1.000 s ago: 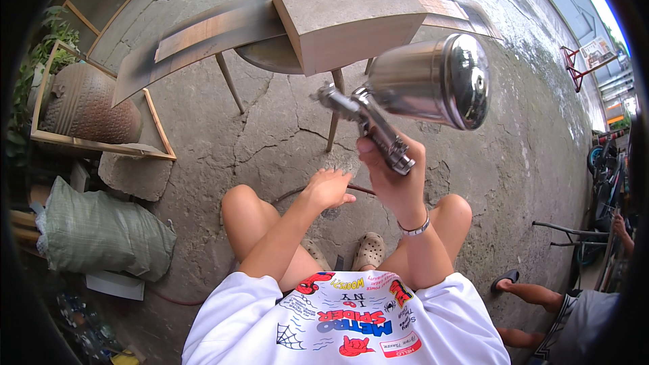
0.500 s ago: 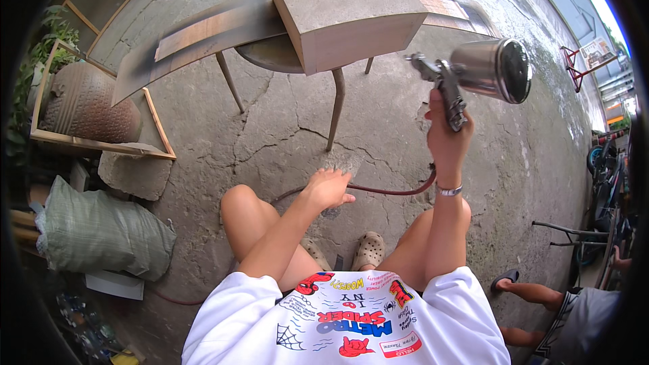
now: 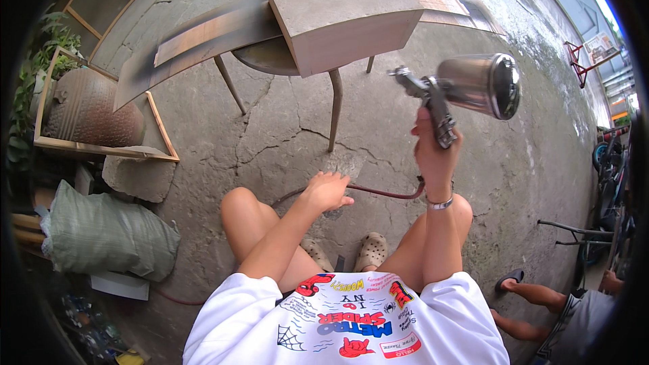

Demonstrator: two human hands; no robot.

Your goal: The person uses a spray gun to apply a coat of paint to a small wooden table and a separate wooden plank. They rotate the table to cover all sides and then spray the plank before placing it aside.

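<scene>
A metal spray gun (image 3: 438,105) with a shiny cylindrical cup is held up by my right hand (image 3: 436,155), whose fingers are closed around its handle. Its nozzle points left, toward the pale box (image 3: 358,44), some way below and right of that box. From under my right hand a reddish-brown hose (image 3: 389,194) curves left and passes behind my left hand (image 3: 327,190). That left hand hangs in front of my knees, its fingers stretched out with nothing in them. The box rests on a board (image 3: 223,34) with dark overspray, on top of a round stool (image 3: 270,59).
To the left are a ribbed clay pot (image 3: 94,108), a wooden frame (image 3: 101,149), a stone block (image 3: 140,177) and a stuffed green sack (image 3: 108,230). Another person's legs (image 3: 534,297) show at lower right, near a bicycle (image 3: 602,189). The concrete floor (image 3: 277,118) is cracked.
My right hand has moved a little left and down with the spray gun. My left hand stays almost where it was. The other person's legs have shifted slightly.
</scene>
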